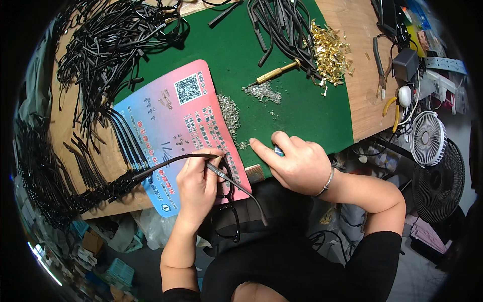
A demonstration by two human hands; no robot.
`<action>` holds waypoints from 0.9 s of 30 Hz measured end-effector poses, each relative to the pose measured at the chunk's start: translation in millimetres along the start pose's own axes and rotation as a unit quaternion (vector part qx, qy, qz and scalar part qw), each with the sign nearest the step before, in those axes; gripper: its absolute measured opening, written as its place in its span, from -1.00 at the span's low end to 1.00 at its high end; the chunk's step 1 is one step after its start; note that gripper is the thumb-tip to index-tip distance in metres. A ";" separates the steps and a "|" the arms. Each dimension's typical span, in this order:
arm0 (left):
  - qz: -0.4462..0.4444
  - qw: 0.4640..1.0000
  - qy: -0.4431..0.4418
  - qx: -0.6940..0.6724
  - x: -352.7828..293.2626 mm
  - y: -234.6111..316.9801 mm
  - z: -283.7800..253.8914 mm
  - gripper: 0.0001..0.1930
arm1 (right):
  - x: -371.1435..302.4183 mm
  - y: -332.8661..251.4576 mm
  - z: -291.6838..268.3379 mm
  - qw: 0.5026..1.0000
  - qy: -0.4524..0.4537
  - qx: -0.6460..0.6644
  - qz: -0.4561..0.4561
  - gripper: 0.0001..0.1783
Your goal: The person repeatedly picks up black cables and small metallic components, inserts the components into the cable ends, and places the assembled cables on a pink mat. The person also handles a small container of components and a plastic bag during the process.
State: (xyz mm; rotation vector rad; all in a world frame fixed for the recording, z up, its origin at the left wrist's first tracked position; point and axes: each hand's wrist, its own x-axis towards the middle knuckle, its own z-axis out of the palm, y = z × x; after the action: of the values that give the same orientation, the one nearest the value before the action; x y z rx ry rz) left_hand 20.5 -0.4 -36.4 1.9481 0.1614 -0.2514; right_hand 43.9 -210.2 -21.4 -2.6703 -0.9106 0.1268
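My left hand (197,182) is closed on a black eyeglass frame (230,211). Its temple arms stick out to both sides, and the front hangs below the fingers. Stretched over the green mat (302,116), the index finger of my right hand (297,158) points at the edge of a pile of tiny silver screws (229,118). The other fingers curl around a small thing with a bluish, shiny end, mostly hidden. Beyond that hand, a brass screwdriver (271,74) lies by a heap of small clear or silvery parts (264,92).
A pink and blue printed sheet (201,75) lies under my left hand, with small parts on it. Black temple arms (108,48) are heaped at the left; more (282,25) lie at the back beside gold metal pieces (329,53). Pliers (380,65) and a white fan (427,137) are at the right.
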 end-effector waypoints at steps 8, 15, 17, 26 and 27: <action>0.075 0.996 0.017 0.053 -2.2 -8.7 1.4 -0.82 | 5.1 3.1 0.7 0.999 -0.015 0.045 -0.015 -0.55; 0.023 0.999 -0.037 0.009 5.7 -0.1 -5.4 -0.87 | 23.6 -1.0 0.8 0.957 -0.121 0.262 -0.033 -0.59; 0.024 0.999 -0.033 0.001 4.6 -2.6 -5.1 -0.87 | 26.9 0.6 3.6 0.953 -0.126 0.272 -0.039 -0.58; 0.096 0.993 -0.014 0.071 2.9 -6.6 -2.2 -0.84 | 27.9 1.9 0.0 0.950 -0.141 0.278 -0.038 -0.60; 0.108 0.991 -0.011 0.081 2.4 -7.6 -1.9 -0.83 | 28.0 1.8 0.1 0.950 -0.139 0.278 -0.038 -0.60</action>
State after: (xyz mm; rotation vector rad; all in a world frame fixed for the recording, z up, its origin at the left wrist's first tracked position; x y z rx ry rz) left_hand 21.2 4.3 -43.1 2.1040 -0.0873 -0.1464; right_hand 67.1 -194.4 -21.5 -2.1180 -0.8924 0.6546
